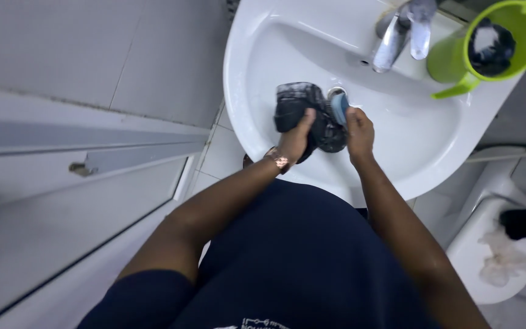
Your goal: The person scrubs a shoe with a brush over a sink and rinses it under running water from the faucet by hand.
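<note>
A wet black cloth (296,102) hangs bunched inside the white sink (424,131). My left hand (295,137) grips its lower part, a bracelet on that wrist. My right hand (359,130) is closed on a small blue and white object (340,105), pressed against the cloth's right side just over the drain.
A chrome tap (400,30) stands at the back of the sink. A green jug (493,41) with dark cloth inside rests on the sink's right rim. A white door with a handle (81,169) is at left. A white fixture (499,253) sits low at right.
</note>
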